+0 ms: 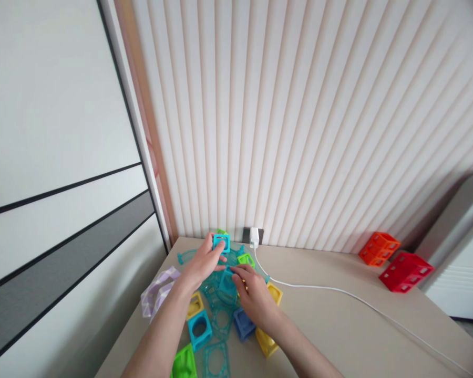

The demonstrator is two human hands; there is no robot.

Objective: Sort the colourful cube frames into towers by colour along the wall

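Observation:
My left hand (208,258) grips a small light-blue hollow cube block (226,249), thumb across its open face, above the pile near the wall. My right hand (254,290) is closed, with its index finger and thumb at the edge of a teal-blue block (227,283) lower in the pile. Translucent teal track pieces (222,321) lie beneath and between my hands. A light-green block (245,259) sits just beyond my right fingers. Around my right wrist are a dark-blue block (243,324) and yellow blocks (275,293).
Left of the pile lie another yellow block (195,305), a blue block with a round hole (199,329), a green block (184,363) and a purple-white patterned item (161,289). A white cable (331,287) runs from the charger (254,237). Orange (379,249) and red blocks (405,272) stand far right.

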